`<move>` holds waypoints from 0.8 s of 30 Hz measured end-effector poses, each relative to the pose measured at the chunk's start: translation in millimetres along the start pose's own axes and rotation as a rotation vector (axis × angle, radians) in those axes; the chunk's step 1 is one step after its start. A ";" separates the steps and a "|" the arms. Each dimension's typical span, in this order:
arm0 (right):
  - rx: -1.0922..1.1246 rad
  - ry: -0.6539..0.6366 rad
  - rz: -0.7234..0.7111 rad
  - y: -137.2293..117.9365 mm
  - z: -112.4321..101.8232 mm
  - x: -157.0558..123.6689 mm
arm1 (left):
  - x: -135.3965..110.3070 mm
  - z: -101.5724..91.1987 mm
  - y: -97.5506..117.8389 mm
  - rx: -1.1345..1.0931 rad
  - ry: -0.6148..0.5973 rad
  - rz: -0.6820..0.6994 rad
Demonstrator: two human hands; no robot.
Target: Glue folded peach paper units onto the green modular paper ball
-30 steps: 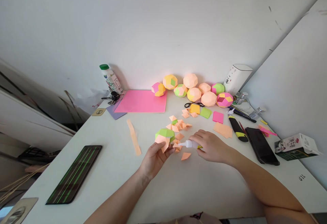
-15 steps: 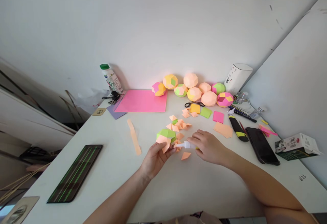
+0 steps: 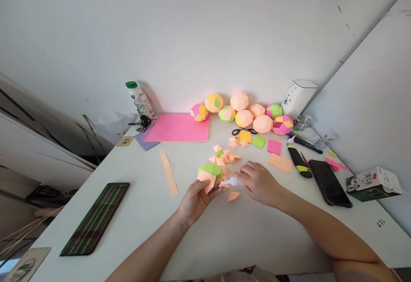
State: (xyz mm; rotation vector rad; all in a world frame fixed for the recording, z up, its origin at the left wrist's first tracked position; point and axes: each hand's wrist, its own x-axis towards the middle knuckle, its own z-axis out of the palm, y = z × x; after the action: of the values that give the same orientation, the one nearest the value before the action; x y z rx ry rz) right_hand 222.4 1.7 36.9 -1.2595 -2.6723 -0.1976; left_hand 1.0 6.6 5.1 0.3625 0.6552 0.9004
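My left hand (image 3: 195, 199) is closed on a partly built paper ball (image 3: 208, 174) of green and peach folded pieces, held just above the white table (image 3: 135, 213). My right hand (image 3: 259, 182) grips a small white glue bottle (image 3: 231, 182), its nozzle pointing left and touching the ball's edge. Loose peach folded pieces (image 3: 224, 158) lie scattered just beyond both hands, and one peach piece (image 3: 233, 196) lies under the bottle.
Finished paper balls (image 3: 244, 112) line the wall behind a pink sheet (image 3: 178, 127). Scissors (image 3: 239, 131), coloured squares (image 3: 274, 147), a marker (image 3: 298, 162), a phone (image 3: 329, 182) and a carton (image 3: 372, 183) lie right. A striped dark tablet (image 3: 94, 217), a peach strip (image 3: 168, 172), keys (image 3: 141, 122) and a bottle (image 3: 138, 98) are left.
My right hand has slid the glue bottle leftward until its nozzle meets the paper ball. My left hand and the ball have barely shifted.
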 end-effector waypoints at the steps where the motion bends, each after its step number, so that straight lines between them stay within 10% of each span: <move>1: -0.002 0.004 -0.001 0.1 0.5 0.1 | -0.1 0.0 -0.2 -0.003 0.005 -0.001; 24: 0.001 0.052 -0.008 4.4 -1.8 0.0 | -1.8 5.0 2.7 -0.020 0.036 -0.017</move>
State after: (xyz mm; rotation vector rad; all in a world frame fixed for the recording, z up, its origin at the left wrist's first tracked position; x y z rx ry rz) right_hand 226.1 4.1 38.8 -1.2261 -2.6337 -0.2264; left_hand 1.8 6.7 10.9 0.3234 0.6809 0.8983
